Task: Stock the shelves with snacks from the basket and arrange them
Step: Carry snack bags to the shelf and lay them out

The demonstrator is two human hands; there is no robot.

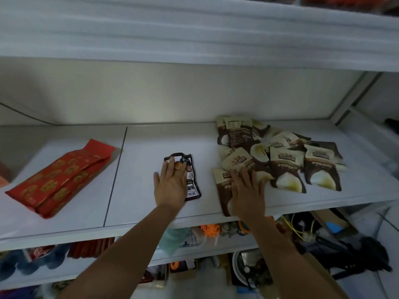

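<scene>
**Two flat palms on soft snack pouches**

Both hands work on the middle shelf (151, 145). The left hand (170, 186) lies flat, fingers straight and close together, on a small dark packet (192, 184) that sits alone near the shelf's middle; no finger curls round it. The right hand (248, 192) rests with straight, spread fingers on the front pouch (222, 190) of a loose pile of beige-and-brown pouches (285, 162), which overlap at odd angles toward the right end. That front pouch reaches the shelf's front edge. The long red packs (62, 178) lie well apart on the left. The basket is out of view.

These look like light, soft film pouches with slick faces, so they should slide readily on the smooth shelf under a flat palm. To lift one, the sealed top or side edge seems the best hold, since the film is stiffer there and the filling is spared a squeeze. Dragging a pouch from under the pile would likely shift its neighbours, so the uppermost ones are safer to take first.
</scene>
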